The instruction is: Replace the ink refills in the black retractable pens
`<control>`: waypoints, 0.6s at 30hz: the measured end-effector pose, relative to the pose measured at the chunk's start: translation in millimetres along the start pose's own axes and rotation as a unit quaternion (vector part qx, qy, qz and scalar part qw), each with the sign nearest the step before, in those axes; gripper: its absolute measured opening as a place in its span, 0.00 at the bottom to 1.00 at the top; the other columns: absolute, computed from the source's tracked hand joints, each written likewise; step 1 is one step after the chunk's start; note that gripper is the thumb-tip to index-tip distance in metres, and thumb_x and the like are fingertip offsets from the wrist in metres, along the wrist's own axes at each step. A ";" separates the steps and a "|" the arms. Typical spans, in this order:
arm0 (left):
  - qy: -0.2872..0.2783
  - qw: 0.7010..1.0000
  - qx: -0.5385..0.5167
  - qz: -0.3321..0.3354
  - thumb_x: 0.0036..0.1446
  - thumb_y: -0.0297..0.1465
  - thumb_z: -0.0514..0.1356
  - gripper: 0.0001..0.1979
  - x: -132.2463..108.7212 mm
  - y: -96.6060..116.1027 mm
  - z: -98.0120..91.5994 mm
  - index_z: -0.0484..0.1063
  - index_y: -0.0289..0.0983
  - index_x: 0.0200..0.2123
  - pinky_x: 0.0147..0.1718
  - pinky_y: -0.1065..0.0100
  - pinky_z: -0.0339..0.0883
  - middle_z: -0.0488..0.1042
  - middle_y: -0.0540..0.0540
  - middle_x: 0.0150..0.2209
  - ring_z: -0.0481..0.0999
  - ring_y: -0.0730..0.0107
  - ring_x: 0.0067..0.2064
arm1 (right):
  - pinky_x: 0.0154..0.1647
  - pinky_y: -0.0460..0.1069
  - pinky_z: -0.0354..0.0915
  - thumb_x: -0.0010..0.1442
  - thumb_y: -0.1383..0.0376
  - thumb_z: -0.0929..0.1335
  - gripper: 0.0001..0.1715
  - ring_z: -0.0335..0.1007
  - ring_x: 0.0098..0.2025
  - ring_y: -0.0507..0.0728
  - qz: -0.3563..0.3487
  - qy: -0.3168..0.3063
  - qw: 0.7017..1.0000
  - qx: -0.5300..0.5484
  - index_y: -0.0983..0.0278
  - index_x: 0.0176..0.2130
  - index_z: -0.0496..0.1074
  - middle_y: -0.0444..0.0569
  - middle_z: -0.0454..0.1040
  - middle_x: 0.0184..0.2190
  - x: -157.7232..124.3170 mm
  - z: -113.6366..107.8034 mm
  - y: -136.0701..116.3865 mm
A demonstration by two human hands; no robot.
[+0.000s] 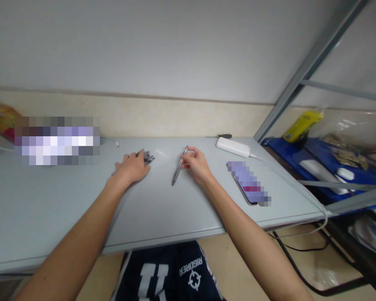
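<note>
The pen (177,170) is pinched between the thumb and fingers of the right hand (198,163), over the middle of the surface (163,209), its lower end slanting toward the near edge. It is slim and silvery grey, darker at that end. Both forearms reach across the near edge. The left hand (130,168) lies palm down over a grey bundle (149,158); whether its curled fingers grip it, I cannot tell.

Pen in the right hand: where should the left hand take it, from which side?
The pen is probably best taken by its lower barrel, from the left: the right hand pinches its upper half, while the slim lower length slants free toward the near left, the side where the left hand lies.
</note>
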State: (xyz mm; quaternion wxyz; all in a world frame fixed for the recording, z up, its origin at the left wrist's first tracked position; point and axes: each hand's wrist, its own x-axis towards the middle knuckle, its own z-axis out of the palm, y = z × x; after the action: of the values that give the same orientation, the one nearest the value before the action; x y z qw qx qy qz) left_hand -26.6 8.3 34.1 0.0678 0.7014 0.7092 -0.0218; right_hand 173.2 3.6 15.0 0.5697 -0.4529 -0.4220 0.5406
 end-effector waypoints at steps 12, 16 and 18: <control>-0.007 1.000 -0.004 -0.023 0.51 0.36 0.48 0.39 -2.1 2.7 1.4 0.39 0.34 0.65 0.49 0.38 0.56 0.53 0.32 0.62 0.54 0.39 0.60 | 0.21 0.43 0.64 0.42 0.68 0.69 0.15 0.63 0.20 0.47 0.006 -0.011 1.000 -0.011 0.64 0.34 0.65 0.36 0.66 0.18 -1.3 0.2 -0.8; 0.005 0.999 -0.014 -0.033 0.52 0.41 0.48 0.38 -4.0 5.0 -3.0 0.42 0.35 0.64 0.47 0.37 0.56 0.55 0.30 0.61 0.55 0.38 0.59 | 0.21 0.44 0.64 0.42 0.68 0.69 0.15 0.64 0.21 0.48 0.007 -0.009 1.000 -0.010 0.64 0.34 0.64 0.36 0.66 0.18 -2.0 -0.3 -2.0; 0.007 0.999 -0.018 -0.033 0.52 0.44 0.49 0.38 -4.4 4.8 -3.6 0.43 0.36 0.64 0.47 0.38 0.57 0.55 0.30 0.61 0.55 0.39 0.59 | 0.21 0.44 0.65 0.42 0.68 0.69 0.15 0.64 0.21 0.48 0.007 -0.006 1.000 -0.010 0.64 0.34 0.64 0.36 0.66 0.19 -2.2 -0.2 -3.2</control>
State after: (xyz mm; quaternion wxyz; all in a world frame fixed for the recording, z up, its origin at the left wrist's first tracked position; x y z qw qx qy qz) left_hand -22.1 4.5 38.5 0.0749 0.6762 0.7328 -0.0068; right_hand 174.1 1.4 18.0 0.5589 -0.4582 -0.4277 0.5430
